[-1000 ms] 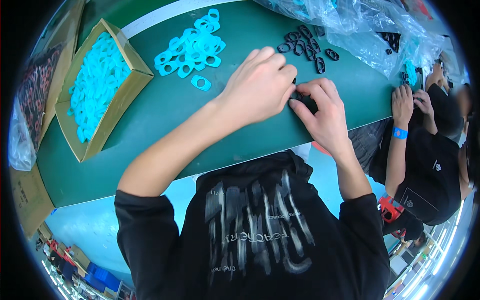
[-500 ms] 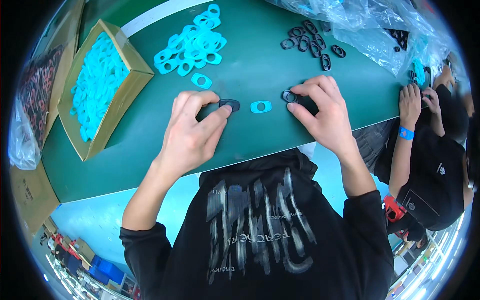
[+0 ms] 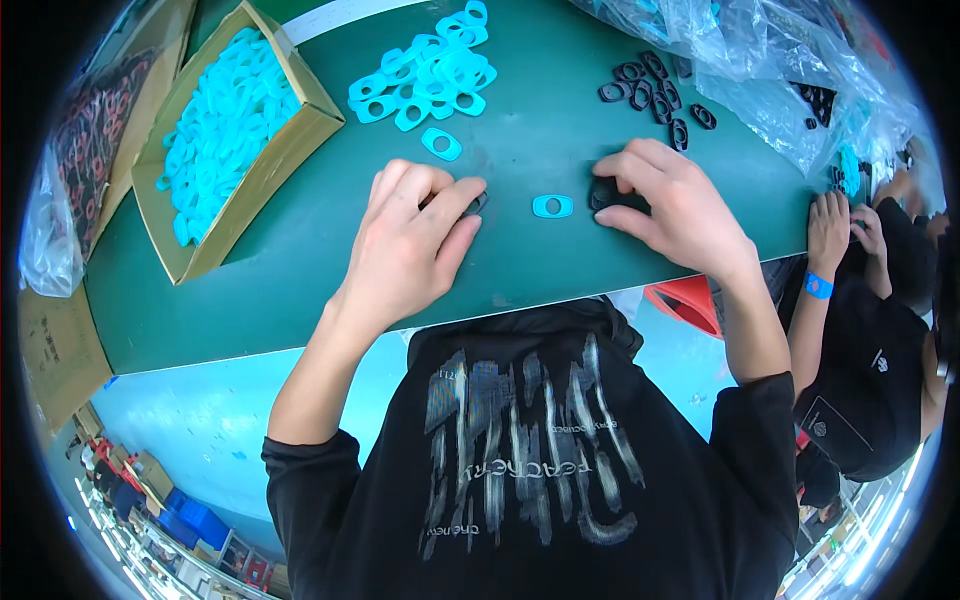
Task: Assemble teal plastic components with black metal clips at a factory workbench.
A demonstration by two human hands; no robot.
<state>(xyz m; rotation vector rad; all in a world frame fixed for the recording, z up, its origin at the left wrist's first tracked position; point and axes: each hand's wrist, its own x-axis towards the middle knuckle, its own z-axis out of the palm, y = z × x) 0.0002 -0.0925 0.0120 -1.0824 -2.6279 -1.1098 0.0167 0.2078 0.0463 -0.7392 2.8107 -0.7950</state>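
So both hands had moved apart: left hand [image 3: 410,245] pinched a black ring [image 3: 477,203], right hand [image 3: 672,212] covered another, cyan ring [image 3: 552,206] left between on the worktop [image 3: 300,260].

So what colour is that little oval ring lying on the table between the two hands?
The oval ring is light turquoise blue, clearest in the head view against the green table.

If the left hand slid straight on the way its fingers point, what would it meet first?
Probably the lone flat cyan oval ring lying on the green table just beyond the left hand, then the cyan ring pile; direction is approximate.
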